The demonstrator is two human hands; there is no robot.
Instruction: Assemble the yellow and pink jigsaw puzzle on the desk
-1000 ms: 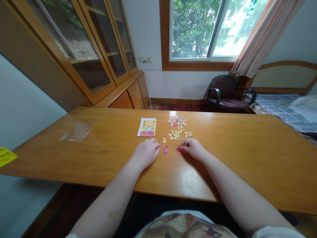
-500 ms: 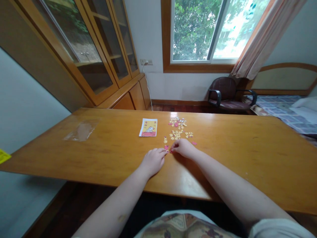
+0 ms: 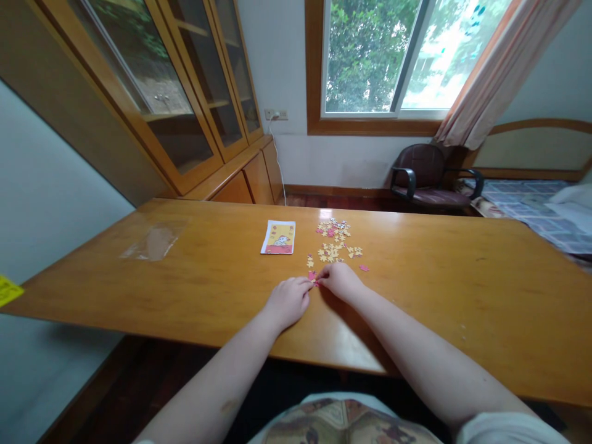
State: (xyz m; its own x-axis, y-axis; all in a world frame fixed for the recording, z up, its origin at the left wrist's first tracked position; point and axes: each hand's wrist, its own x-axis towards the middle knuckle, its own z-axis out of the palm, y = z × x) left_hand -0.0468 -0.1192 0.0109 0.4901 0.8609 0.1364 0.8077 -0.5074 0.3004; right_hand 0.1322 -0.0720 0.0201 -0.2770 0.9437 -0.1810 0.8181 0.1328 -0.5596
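My left hand rests on the table with its fingers drawn together, the tips on a small pink jigsaw piece. Facing it, my right hand pinches another pink jigsaw piece against the first; the fingertips hide much of both. Just beyond the fingertips lies a pink jigsaw piece, and past that a short column of yellow jigsaw pieces. A loose group of yellow jigsaw pieces spreads beyond my right hand. One pink jigsaw piece lies apart to its right.
A mixed pile of pieces lies farther back on the wooden table. Left of it is a picture card with a white animal on yellow and red. A clear plastic bag lies far left. A chair stands behind the table.
My right hand has shifted slightly left, bringing its pink jigsaw piece against the one at my left fingertips. My left hand stays in place. The view has shifted a little.
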